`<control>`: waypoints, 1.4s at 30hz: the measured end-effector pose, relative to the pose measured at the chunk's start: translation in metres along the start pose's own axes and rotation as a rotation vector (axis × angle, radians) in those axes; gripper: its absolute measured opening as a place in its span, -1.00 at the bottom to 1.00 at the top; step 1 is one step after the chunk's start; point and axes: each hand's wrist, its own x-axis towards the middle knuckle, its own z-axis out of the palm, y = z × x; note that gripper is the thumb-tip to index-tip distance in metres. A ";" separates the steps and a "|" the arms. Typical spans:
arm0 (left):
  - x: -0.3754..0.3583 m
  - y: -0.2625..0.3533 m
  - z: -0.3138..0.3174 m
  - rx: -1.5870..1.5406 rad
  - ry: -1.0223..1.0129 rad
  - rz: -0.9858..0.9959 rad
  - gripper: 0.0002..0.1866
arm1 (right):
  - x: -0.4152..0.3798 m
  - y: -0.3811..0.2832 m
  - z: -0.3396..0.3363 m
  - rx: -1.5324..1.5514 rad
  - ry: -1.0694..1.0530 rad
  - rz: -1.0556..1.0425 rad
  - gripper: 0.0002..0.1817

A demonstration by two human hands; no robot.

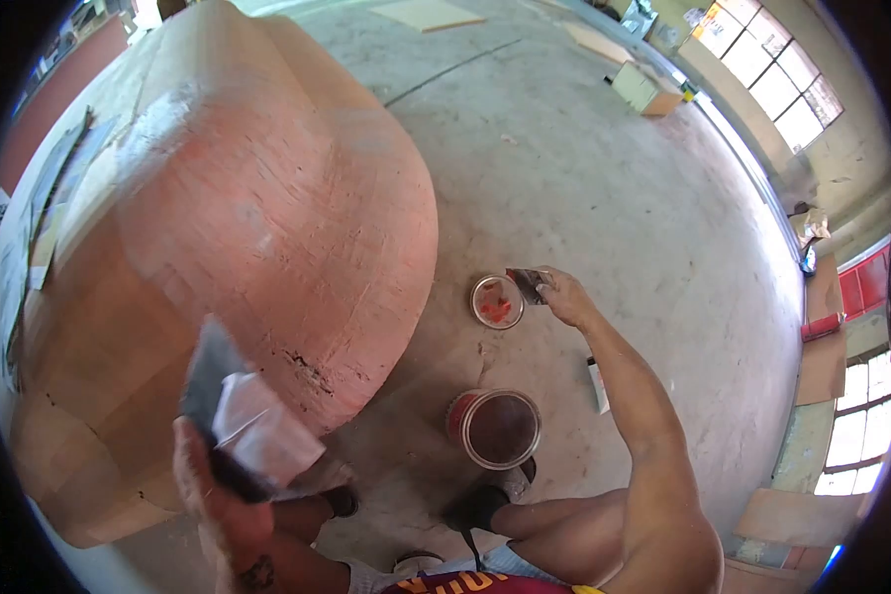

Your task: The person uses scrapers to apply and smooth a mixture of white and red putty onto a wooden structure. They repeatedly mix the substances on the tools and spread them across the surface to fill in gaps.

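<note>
My left hand (223, 495), closed at the lower left, grips a flat dark board (206, 376) with a pale, silvery sheet or smear (267, 426) across its face; motion blurs it. My right hand (566, 297) is closed on a putty knife (530, 285), whose dark blade reaches the rim of a small round lid or shallow tin (497, 301) with red paste in it. Below stands a larger metal can (503, 429), its top dark brown. A big, smooth, curved shape (297, 198), coated pinkish over tan, fills the left side, with a rough, pitted patch near its lower edge.
A small white-and-dark item (598, 386) lies on the concrete floor (604, 198) beside my right forearm. My feet are near the big can. Strips of paper or card (54, 198) rest along the shape's far left. A box (647, 89) stands near the window wall.
</note>
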 end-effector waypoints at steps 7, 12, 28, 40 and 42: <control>-0.027 -0.002 0.034 -0.241 -0.414 -0.185 -0.62 | -0.060 -0.114 -0.083 0.019 0.125 0.014 -0.55; -0.029 -0.018 0.024 0.095 -0.230 0.013 -0.64 | -0.076 -0.107 -0.056 0.036 0.211 0.079 -0.58; -0.018 -0.028 0.056 0.383 0.072 -0.069 -0.57 | -0.007 0.030 0.061 -0.017 -0.017 0.259 -0.55; -0.036 -0.033 0.113 -0.209 -0.361 -0.278 -0.67 | -0.168 -0.241 -0.077 0.276 0.176 -0.570 -0.54; -0.051 -0.031 0.117 -0.303 -0.383 -0.298 -0.66 | -0.200 -0.276 -0.077 0.169 0.205 -0.821 -0.49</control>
